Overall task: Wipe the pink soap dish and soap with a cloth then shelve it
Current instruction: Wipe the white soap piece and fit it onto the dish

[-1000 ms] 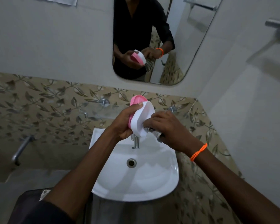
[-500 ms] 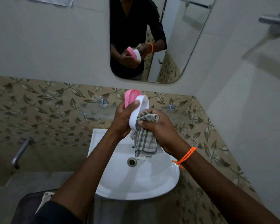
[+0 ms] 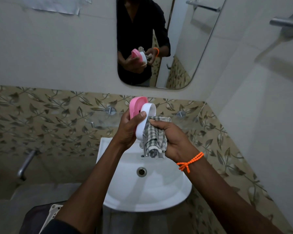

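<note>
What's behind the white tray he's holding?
The pink soap dish stands behind the white tray, both pinched in the left hand. The right hand presses a checked cloth against the tray. Any soap is hidden.

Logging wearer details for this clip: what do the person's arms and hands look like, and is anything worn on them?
Both forearms are bare. The left hand carries no ring, watch or band that shows. The right hand has an orange beaded cord bracelet knotted around the wrist, loose ends hanging. A dark sleeve edge shows near the left elbow; no gloves.
</note>
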